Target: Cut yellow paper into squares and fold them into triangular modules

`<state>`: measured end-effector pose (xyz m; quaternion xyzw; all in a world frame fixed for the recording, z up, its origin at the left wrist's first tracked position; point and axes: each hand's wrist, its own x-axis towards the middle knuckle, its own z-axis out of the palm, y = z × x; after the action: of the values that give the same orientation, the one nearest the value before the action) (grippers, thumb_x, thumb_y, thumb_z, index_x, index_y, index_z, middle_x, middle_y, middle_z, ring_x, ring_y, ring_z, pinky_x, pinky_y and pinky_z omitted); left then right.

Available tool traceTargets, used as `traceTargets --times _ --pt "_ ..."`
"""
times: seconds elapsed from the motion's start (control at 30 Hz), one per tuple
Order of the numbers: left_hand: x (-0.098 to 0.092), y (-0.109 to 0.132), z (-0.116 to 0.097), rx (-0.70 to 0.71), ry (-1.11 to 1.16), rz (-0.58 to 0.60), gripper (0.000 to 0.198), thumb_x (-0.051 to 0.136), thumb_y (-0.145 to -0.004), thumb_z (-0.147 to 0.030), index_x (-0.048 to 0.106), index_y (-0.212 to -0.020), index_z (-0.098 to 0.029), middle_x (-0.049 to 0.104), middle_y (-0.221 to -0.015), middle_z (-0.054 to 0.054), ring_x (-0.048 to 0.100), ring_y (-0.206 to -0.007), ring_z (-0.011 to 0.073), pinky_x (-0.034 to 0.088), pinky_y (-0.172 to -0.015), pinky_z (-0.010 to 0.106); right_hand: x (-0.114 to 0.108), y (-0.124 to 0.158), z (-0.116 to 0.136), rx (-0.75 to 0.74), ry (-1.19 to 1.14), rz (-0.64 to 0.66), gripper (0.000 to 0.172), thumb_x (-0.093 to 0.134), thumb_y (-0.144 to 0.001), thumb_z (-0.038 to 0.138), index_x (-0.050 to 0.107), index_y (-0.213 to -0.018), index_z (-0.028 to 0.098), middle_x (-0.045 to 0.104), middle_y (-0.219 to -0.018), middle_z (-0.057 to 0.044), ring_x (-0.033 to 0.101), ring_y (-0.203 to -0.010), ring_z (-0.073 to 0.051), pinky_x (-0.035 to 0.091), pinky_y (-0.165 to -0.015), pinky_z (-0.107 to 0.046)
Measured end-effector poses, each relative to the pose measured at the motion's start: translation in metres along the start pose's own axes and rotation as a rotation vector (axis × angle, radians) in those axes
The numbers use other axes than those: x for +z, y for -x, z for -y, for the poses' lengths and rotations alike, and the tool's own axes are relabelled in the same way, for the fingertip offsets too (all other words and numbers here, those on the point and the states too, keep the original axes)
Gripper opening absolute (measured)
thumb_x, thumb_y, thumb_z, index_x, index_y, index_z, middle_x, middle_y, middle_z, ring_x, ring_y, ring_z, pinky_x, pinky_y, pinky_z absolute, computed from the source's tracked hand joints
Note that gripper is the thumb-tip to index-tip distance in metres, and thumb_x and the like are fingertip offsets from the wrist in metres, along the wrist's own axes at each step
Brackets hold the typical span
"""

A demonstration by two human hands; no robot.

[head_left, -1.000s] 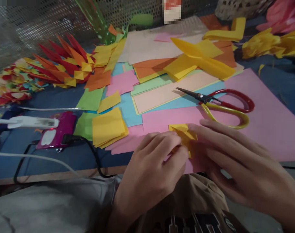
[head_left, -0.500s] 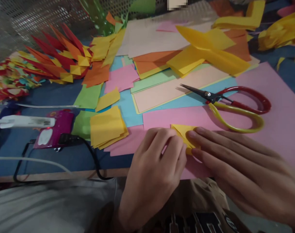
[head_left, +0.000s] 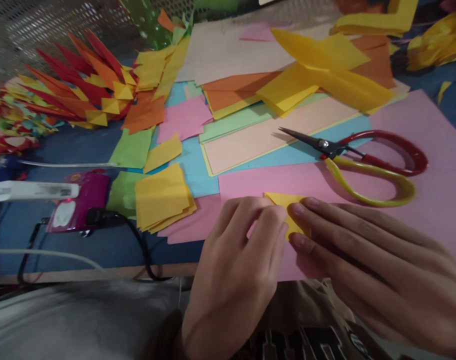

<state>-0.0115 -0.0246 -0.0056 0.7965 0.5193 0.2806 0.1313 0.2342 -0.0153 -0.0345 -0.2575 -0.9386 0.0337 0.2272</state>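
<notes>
- Centrally, a small folded yellow paper piece point(head_left: 291, 214) lay flat on a large pink sheet point(head_left: 430, 165), close to the near edge of the table point(head_left: 74, 242).
- The left hand point(head_left: 233, 272) rested on the piece's left side with bent fingers. Its fingertips point(head_left: 276, 220) pressed down on the paper, and the hand was not closed around anything.
- The right hand point(head_left: 374, 265) lay with fingers stretched out and nearly flat. Its fingertips point(head_left: 299, 207) touched the piece's right side, pressing rather than gripping.
- Only a small triangle of the piece showed between the two hands.
- Just beyond the right hand, scissors point(head_left: 363, 155) with one red and one yellow handle lay shut on the pink sheet, blades pointing left.
- A stack of yellow squares point(head_left: 162, 197) sat to the left of the left hand, near it but apart.
- Farther left, a magenta device point(head_left: 81, 200) with a black cable point(head_left: 140, 242) plugged into it lay on the blue tabletop.
- Behind all this, a peach strip point(head_left: 258, 142), a green sheet point(head_left: 132, 147) and large yellow folded sheets point(head_left: 325, 75) overlapped one another.
- A spiked red and orange paper model point(head_left: 81, 75) stood at the far left.
</notes>
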Motion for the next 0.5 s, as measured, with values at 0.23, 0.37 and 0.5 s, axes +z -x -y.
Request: traceTargets --times 0.23,0.37,0.5 --pt "-0.009 0.017 0.006 0.085 -0.082 0.016 0.009 0.076 -0.107 -0.024 0.078 -0.11 -0.016 0.082 -0.125 0.002 0.075 -0.126 0.0169 0.054 -0.123 0.027 -0.002 0.0 0.005 0.055 -0.021 0.003 0.052 0.059 -0.098 0.007 0.066 -0.15 0.007 0.053 -0.172 -0.018 0.046 -0.164 -0.035 0.048 -0.132 -0.056" --pt "-0.014 0.019 0.015 0.134 -0.048 0.043 0.008 0.073 -0.108 -0.024 0.079 -0.112 -0.02 0.084 -0.132 0.002 0.077 -0.127 0.019 0.06 -0.121 0.031 -0.003 -0.001 0.005 0.06 -0.004 0.016 0.055 0.058 -0.098 0.007 0.065 -0.152 0.007 0.052 -0.172 -0.017 0.046 -0.163 -0.035 0.052 -0.128 -0.057" --pt "-0.012 0.022 0.023 0.188 -0.052 -0.006 0.01 0.074 -0.107 -0.021 0.079 -0.116 -0.023 0.084 -0.134 0.0 0.077 -0.128 0.0214 0.064 -0.112 0.039 -0.002 -0.005 0.004 0.084 -0.035 -0.007 0.049 0.06 -0.1 0.01 0.069 -0.148 0.012 0.055 -0.171 -0.012 0.052 -0.16 -0.032 0.054 -0.126 -0.053"
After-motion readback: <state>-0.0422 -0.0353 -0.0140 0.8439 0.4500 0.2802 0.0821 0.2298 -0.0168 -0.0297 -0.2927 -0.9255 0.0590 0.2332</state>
